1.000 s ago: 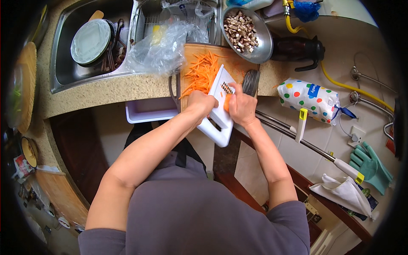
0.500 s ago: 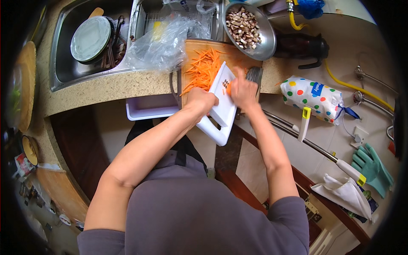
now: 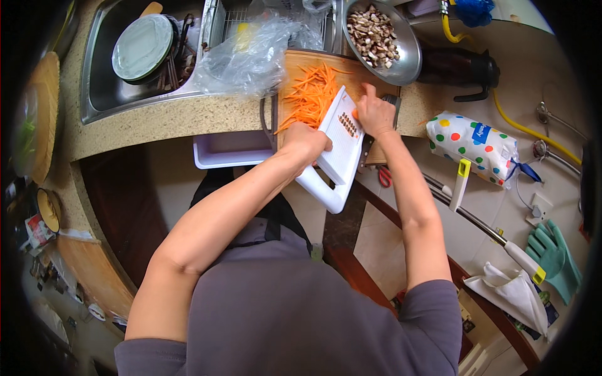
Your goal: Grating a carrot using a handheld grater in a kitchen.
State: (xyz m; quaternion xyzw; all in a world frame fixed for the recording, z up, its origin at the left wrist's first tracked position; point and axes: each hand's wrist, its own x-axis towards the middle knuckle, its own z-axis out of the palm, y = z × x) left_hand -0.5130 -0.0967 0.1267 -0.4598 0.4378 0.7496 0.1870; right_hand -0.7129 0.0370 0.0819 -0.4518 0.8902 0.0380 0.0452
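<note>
My left hand (image 3: 305, 144) is closed around the edge of a white grater (image 3: 332, 164), which leans at a slant with its top end over the wooden cutting board (image 3: 353, 80). The grater's handle loop points toward my body, and its rows of holes are bare. Beside the grater's right edge, my right hand (image 3: 377, 113) is closed on a carrot piece (image 3: 355, 114); only a bit of orange shows past the fingers. Shredded carrot (image 3: 310, 94) lies heaped on the board, left of the grater and touching it.
A metal bowl of diced, brownish-white pieces (image 3: 372, 37) stands behind the board. Crumpled clear plastic bags (image 3: 248, 59) lie by the sink (image 3: 94, 94), which holds dishes. A dark jug (image 3: 461, 69) and a dotted tissue pack (image 3: 473, 145) are at right. Below the counter is a lavender bin (image 3: 229, 150).
My right hand has moved up and right off the grater's face, uncovering its holes. The left hand keeps its hold on the grater. The whole view has shifted slightly.
</note>
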